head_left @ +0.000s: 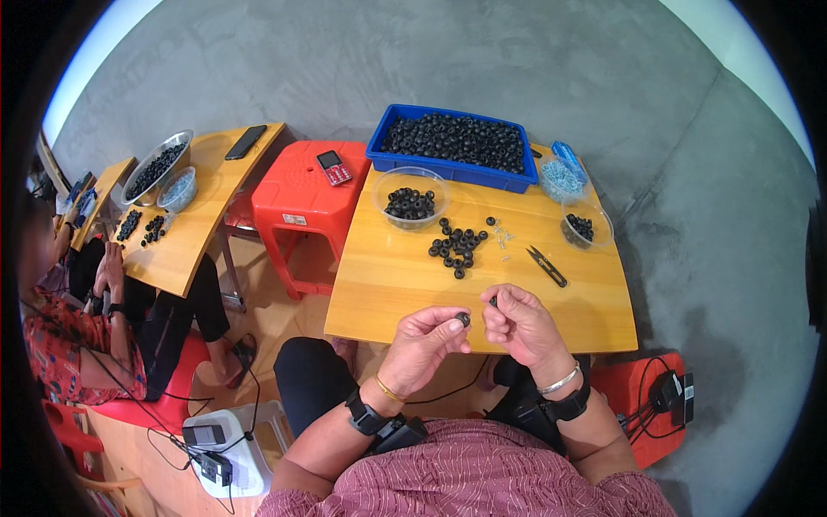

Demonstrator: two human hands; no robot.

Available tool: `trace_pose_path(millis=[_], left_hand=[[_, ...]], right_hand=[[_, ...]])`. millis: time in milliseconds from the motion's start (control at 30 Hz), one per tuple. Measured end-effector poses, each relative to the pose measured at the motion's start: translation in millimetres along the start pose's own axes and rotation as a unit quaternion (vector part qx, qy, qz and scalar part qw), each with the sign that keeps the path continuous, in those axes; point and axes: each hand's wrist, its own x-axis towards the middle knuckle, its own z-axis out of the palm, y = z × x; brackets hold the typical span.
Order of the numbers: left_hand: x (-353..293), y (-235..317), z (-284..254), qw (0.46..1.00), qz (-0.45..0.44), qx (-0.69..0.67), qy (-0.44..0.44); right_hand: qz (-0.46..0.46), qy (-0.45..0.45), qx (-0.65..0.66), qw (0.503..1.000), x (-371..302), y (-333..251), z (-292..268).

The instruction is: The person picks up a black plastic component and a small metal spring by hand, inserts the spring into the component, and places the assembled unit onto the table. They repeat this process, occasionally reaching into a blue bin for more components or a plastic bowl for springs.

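Note:
Just over the near edge of the wooden table (396, 297), my left hand (422, 345) pinches a round black bead-like piece (463, 319) between thumb and fingers. Close beside it, my right hand (524, 329) is closed on a small dark piece (494, 302), too small to identify. The two hands are a little apart. Beyond them lies a loose pile of round black pieces with holes (457, 247). Some tiny clear bits (505, 237) are scattered to its right, near black thread snips (548, 267).
A blue tray (448, 171) full of black pieces stands at the back. Clear bowls (411, 226) (600, 226) hold more, and a tub (562, 179) holds light-blue bits. Left are a red stool (306, 202) with a phone (334, 167) and another person (95, 345) at a table.

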Motion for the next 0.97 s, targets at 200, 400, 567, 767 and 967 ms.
trace_pose_path(millis=[200, 400, 567, 767, 967], left_hand=[[1, -2, 0, 1.000, 0.010, 0.010, -0.015], [1, 0, 2, 1.000, 0.010, 0.022, -0.017], [0, -2, 1, 0.999, 0.018, 0.033, -0.006], [0, -3, 0, 0.998, 0.038, 0.056, -0.014], [-1, -2, 0, 0.989, 0.063, 0.137, -0.013]], right_hand=[[-0.010, 0.037, -0.031, 0.999, -1, 2, 12], [-0.018, 0.024, -0.044, 0.999, -4, 4, 17], [-0.049, 0.025, -0.097, 0.994, -4, 5, 20], [-0.085, 0.047, -0.195, 0.976, -4, 6, 19], [-0.106, 0.033, -0.229, 0.967, -1, 9, 13]])
